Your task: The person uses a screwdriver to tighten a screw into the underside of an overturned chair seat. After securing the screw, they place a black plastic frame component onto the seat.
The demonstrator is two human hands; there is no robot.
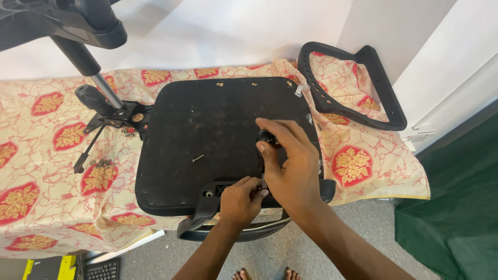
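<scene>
I held the black-handled screwdriver point(265, 148) upright in my right hand point(290, 166), fingers closed around its handle, the shaft pointing down at the armrest bracket point(210, 199) on the near edge of the upturned seat base point(207, 129). My left hand point(239, 199) sat just below and beside the right, its fingertips pinched at the tool's tip; what it pinched I could not tell. A loose screw point(197, 158) lay on the seat base, left of both hands. The backrest frame point(358, 88) rested beyond the right hand on the patterned cloth point(52, 155).
</scene>
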